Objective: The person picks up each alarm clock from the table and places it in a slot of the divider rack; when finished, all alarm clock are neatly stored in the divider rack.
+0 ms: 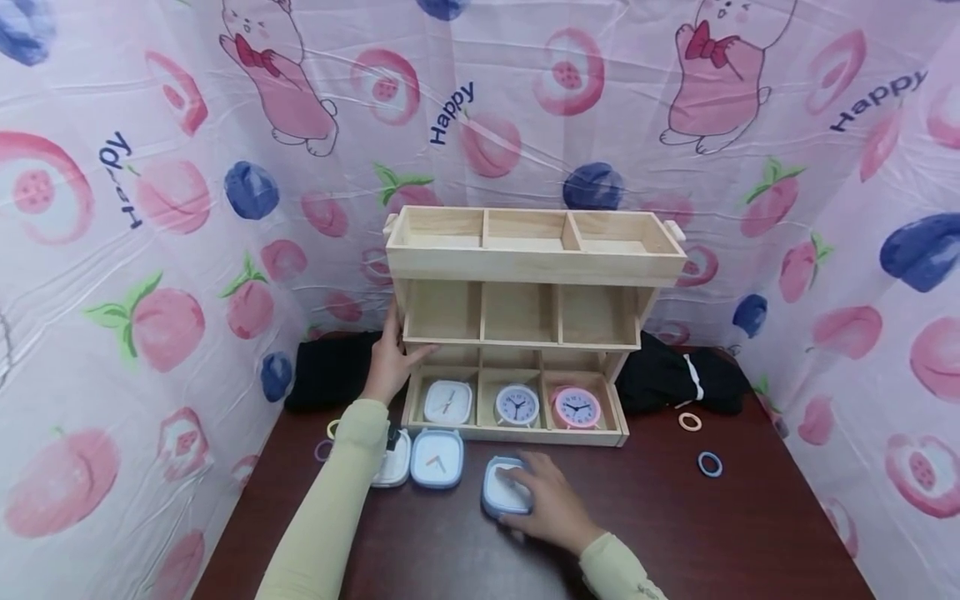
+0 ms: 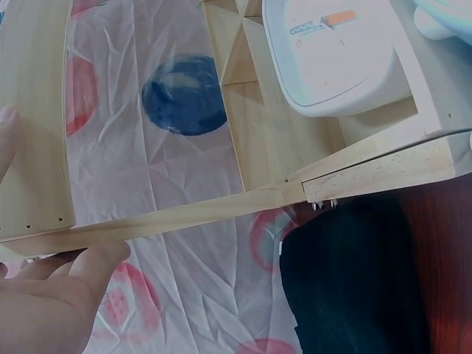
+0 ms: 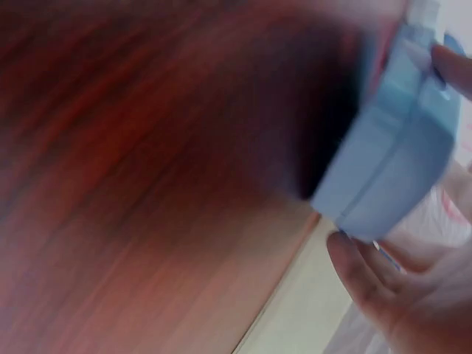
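A wooden three-tier organizer (image 1: pixel 536 267) stands at the back of the table. My left hand (image 1: pixel 386 362) holds its left side, with the thumb by the middle tray and the fingers (image 2: pixel 99 269) against the side strut. My right hand (image 1: pixel 558 504) grips a blue square alarm clock (image 1: pixel 504 492) in front of the organizer, fingers on its edges; the right wrist view shows its side tilted. In the bottom tray sit a white square clock (image 1: pixel 448 404), a white round clock (image 1: pixel 517 406) and a pink round clock (image 1: pixel 577 408), one per compartment.
Another blue square clock (image 1: pixel 437 460) lies before the tray, beside a white clock (image 1: pixel 397 467) partly hidden by my left sleeve. Black cloth bundles (image 1: pixel 330 375) flank the organizer. Small rings, including a blue ring (image 1: pixel 709 464), lie on both sides. Printed curtains enclose the table.
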The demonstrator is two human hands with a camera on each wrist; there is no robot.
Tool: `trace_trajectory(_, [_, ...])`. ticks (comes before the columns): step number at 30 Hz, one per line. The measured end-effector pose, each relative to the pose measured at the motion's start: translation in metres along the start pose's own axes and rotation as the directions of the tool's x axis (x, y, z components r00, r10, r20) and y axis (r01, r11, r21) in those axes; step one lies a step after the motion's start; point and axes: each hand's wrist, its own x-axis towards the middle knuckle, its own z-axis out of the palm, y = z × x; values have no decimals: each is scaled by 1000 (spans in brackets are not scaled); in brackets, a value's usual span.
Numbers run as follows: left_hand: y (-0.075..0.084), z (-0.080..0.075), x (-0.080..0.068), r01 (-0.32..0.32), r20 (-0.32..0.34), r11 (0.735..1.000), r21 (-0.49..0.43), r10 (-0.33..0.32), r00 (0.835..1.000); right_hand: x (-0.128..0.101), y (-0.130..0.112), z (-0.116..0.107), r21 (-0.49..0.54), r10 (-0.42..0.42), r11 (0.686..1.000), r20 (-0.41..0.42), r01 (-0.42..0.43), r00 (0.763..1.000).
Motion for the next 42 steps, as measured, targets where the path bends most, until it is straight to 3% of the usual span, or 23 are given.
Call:
trace_trajectory(4, [0, 0, 0, -2, 4, 1000, 7, 2, 1000, -13, 6, -10, 21, 8, 1000, 16, -8, 1000])
trace_trajectory(10, [-2, 1, 0, -5, 8, 1000, -3, 5, 1000, -26, 14, -15, 91, 117, 989, 34, -119, 993])
trace_trajectory(13, [-2, 2, 0, -7, 8, 1000, -6, 7, 1000, -30, 16, -14, 118, 159, 980, 4, -159, 987])
trace_trajectory(18, [-3, 1, -2, 3, 14, 1000, -4, -3, 1000, -30, 17, -20, 155, 180, 975, -123, -161, 976])
trace_trajectory(23, [-2, 1, -1, 4, 5, 1000, -2, -4, 1000, -14, 17, -55, 145, 84, 989, -306, -41, 948])
trace_trajectory(26, [-2, 1, 0, -12, 3, 1000, 1, 12, 1000, 4, 19, -85, 154, 28, 987, -435, 44, 900])
trace_trajectory(30, [-2, 1, 1, -26, 10, 1000, -1, 26, 1000, 32, 24, -122, 171, 22, 980, -602, 101, 798])
trace_trajectory(34, [-3, 2, 1, -22, 8, 1000, 7, 22, 1000, 60, 31, -148, 156, 83, 987, -716, 42, 693])
trace_trajectory(37, [-3, 1, 0, -21, 5, 1000, 19, 21, 1000, 81, 37, -159, 148, 126, 989, -765, -18, 631])
trace_trajectory(42, [-3, 2, 0, -25, 2, 1000, 16, 25, 1000, 110, 48, -165, 149, 178, 984, -796, -96, 579])
